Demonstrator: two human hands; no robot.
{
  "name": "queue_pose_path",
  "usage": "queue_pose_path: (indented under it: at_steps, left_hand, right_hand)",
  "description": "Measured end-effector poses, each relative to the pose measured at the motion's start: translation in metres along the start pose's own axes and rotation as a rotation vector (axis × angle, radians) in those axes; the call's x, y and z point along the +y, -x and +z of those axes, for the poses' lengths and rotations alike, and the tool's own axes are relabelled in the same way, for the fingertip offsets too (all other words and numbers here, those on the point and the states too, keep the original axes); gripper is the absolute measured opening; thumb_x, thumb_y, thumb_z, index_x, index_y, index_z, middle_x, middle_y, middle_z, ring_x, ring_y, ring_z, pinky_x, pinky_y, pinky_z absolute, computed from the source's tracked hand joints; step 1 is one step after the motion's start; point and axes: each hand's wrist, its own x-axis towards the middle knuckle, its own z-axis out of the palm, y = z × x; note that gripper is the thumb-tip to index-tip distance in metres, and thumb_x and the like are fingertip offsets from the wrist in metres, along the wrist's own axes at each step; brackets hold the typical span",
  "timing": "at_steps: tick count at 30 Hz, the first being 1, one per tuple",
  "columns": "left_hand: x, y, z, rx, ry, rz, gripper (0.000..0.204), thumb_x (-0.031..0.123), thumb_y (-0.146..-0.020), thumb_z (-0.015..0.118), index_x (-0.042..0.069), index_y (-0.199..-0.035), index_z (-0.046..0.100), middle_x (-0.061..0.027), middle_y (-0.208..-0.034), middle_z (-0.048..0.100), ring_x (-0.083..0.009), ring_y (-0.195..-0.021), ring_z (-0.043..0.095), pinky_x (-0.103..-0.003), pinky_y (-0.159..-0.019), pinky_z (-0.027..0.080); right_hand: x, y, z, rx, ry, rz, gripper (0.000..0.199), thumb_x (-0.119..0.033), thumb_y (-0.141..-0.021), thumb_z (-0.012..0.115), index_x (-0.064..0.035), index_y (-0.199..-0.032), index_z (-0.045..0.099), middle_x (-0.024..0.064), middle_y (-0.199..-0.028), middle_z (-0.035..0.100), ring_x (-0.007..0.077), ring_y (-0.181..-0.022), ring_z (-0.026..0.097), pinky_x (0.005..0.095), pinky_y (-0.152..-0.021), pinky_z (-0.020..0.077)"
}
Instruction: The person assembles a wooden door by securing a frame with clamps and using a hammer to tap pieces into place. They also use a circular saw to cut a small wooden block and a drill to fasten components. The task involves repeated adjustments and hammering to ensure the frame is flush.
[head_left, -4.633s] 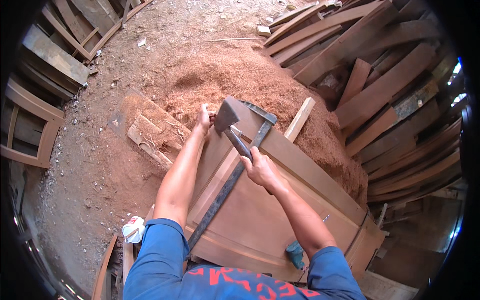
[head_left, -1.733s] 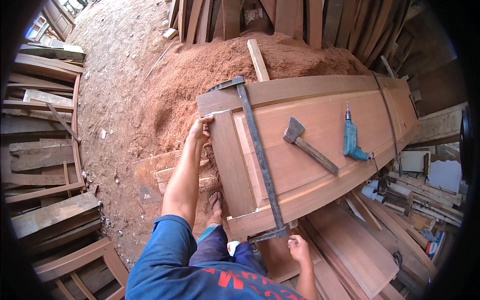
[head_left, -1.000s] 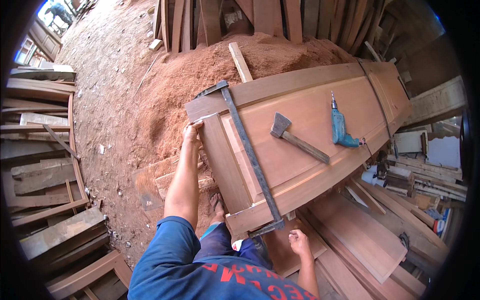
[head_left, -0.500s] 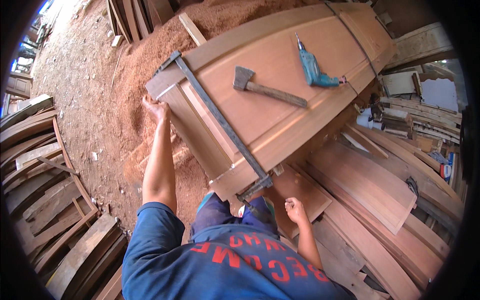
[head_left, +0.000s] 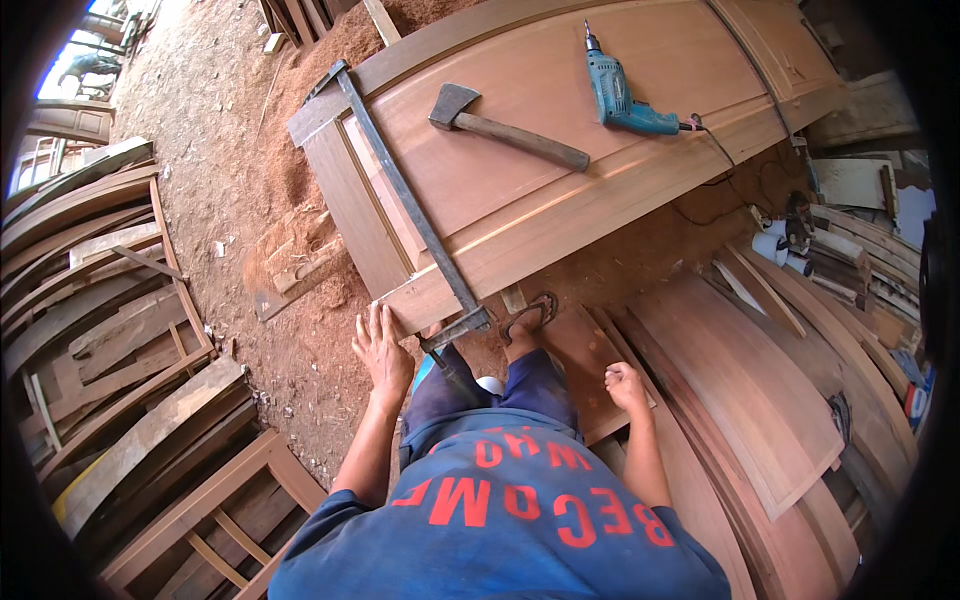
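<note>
Door panel (head_left: 560, 170), a long reddish-brown wooden piece with raised framing, lies flat across the upper middle of our view, raised above the sawdust-strewn floor (head_left: 230, 130). To our far left we see stacked curved wooden frames (head_left: 110, 330), and nearer the door a few offcut blocks (head_left: 295, 265) on the sawdust. Our left hand (head_left: 382, 350) is spread open, fingers apart, its fingertips touching the door's near corner. Just beside it a long metal bar clamp (head_left: 405, 190) runs across the door's end, its lower jaw hanging over the near edge. Further right a hatchet (head_left: 505, 125) with a wooden handle lies on the panel, then a blue electric drill (head_left: 622, 95) with its cord trailing off the edge. Our right hand (head_left: 625, 385) is loosely curled, holding nothing, above flat boards (head_left: 760, 400) stacked on the right.
</note>
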Motion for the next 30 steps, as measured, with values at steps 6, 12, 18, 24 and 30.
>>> queue_pose_path:
  at_steps: [6, 12, 18, 24, 30]
  left_hand:
    - [0.024, -0.009, 0.013, 0.037, 0.225, -0.273, 0.082, -0.003, -0.073, 0.064, 0.006, -0.151, 0.039, -0.0155, -0.153, 0.036, -0.0397, -0.144, 0.028, -0.058, -0.116, 0.023]
    - [0.046, -0.02, 0.028, 0.119, 0.182, -0.344, 0.079, -0.003, -0.073, 0.063, 0.01, -0.148, 0.044, -0.0158, -0.149, 0.036, -0.0389, -0.142, 0.027, -0.061, -0.115, 0.023]
    - [0.04, -0.021, 0.011, 0.076, 0.141, -0.107, 0.078, -0.001, -0.071, 0.065, 0.016, -0.146, 0.049, -0.0162, -0.156, 0.029, -0.0423, -0.147, 0.021, -0.066, -0.115, 0.019]
    - [0.017, -0.036, 0.003, 0.104, 0.048, 0.143, 0.083, -0.004, -0.071, 0.061, 0.024, -0.148, 0.047, -0.0121, -0.163, 0.023, -0.043, -0.15, 0.017, -0.068, -0.116, 0.015]
    - [0.002, -0.023, -0.004, 0.058, 0.008, 0.275, 0.081, -0.003, -0.073, 0.059, 0.019, -0.15, 0.045, -0.0127, -0.163, 0.026, -0.0445, -0.15, 0.018, -0.068, -0.116, 0.014]
  right_hand:
    - [0.013, -0.021, -0.057, -0.039, 0.021, 0.049, 0.02, -0.014, -0.097, 0.058, 0.0004, -0.111, 0.066, 0.0115, -0.087, 0.072, 0.0143, -0.07, 0.068, 0.0288, -0.062, 0.054]
    - [-0.007, -0.02, -0.064, -0.09, -0.075, 0.113, 0.02, -0.014, -0.098, 0.059, -0.0001, -0.11, 0.065, 0.0102, -0.086, 0.071, 0.0132, -0.069, 0.067, 0.029, -0.059, 0.0539]
    - [-0.006, 0.002, -0.041, -0.121, -0.1, 0.15, 0.02, -0.016, -0.096, 0.059, 0.0004, -0.107, 0.066, 0.0095, -0.083, 0.071, 0.0145, -0.068, 0.068, 0.0298, -0.062, 0.0542]
    - [-0.005, 0.017, -0.034, -0.138, -0.129, 0.25, 0.021, -0.02, -0.1, 0.059, -0.0026, -0.11, 0.064, 0.008, -0.085, 0.069, 0.0137, -0.068, 0.066, 0.0288, -0.056, 0.0531]
    - [0.012, 0.025, -0.024, -0.097, -0.183, 0.254, 0.019, -0.022, -0.1, 0.06, -0.0053, -0.108, 0.065, 0.0063, -0.084, 0.068, 0.0128, -0.067, 0.064, 0.029, -0.053, 0.0518]
